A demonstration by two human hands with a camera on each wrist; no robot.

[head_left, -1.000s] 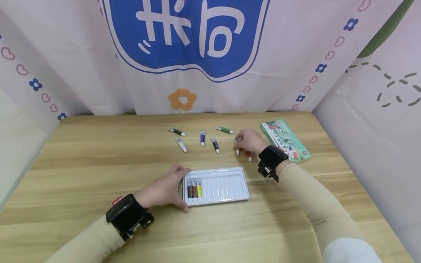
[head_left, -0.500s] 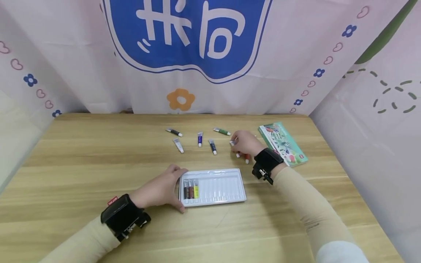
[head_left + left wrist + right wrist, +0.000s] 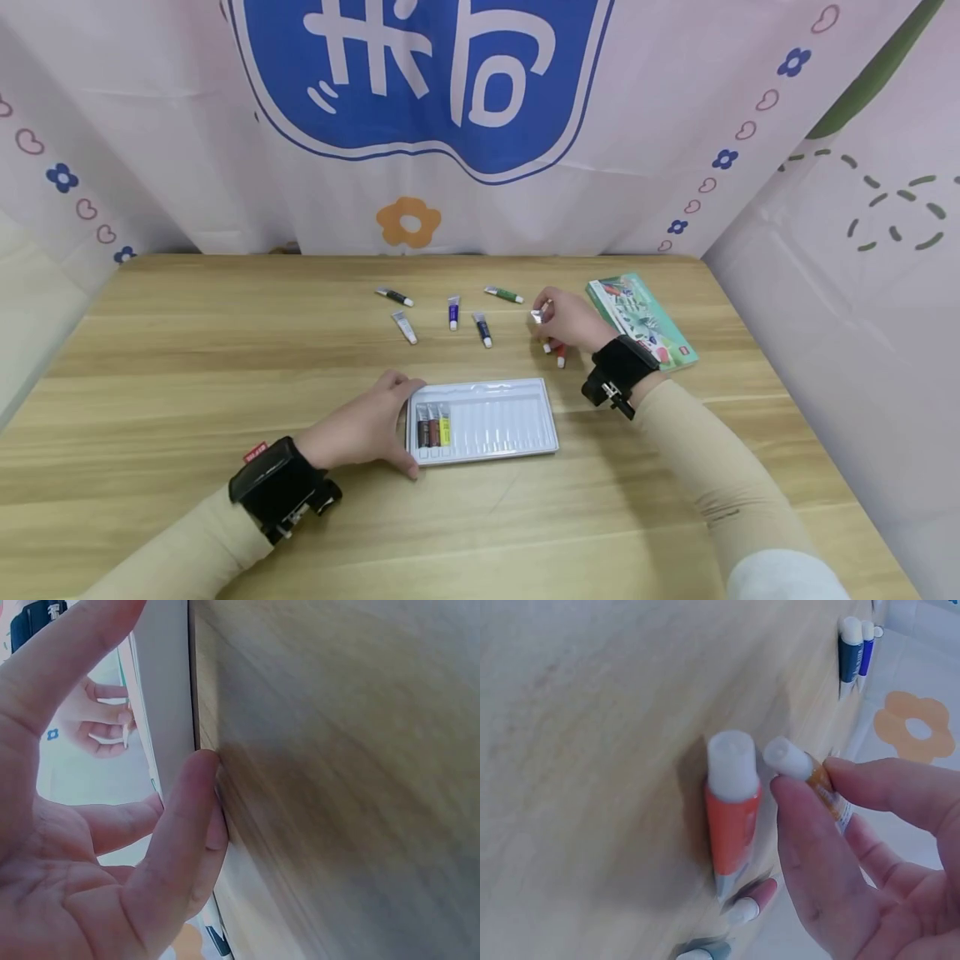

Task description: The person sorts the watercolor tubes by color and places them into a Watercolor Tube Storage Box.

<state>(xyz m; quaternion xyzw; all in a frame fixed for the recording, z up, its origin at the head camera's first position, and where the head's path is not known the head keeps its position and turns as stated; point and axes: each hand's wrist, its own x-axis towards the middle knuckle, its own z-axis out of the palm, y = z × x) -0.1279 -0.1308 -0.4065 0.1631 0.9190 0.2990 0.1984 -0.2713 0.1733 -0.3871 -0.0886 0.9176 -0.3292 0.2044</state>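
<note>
My left hand holds the left end of a white plastic paint tray, thumb at the near corner and fingers at the far one. A black, a brown and a yellow paint tube lie side by side in the tray's left slots. My right hand pinches an ochre paint tube with a white cap between thumb and fingertips. Close beside it on the table lies an orange-red tube. In the left wrist view, the tray's white side wall runs along the fingers of my left hand.
Beyond the tray lie a green tube, a dark blue tube, a violet-blue tube, a white tube and a black tube. A teal printed box rests right of my right hand. A curtain hangs behind the table.
The fingers of my right hand have shifted on the ochre tube, and the tube has turned to a slant. My left hand keeps its hold on the tray.
</note>
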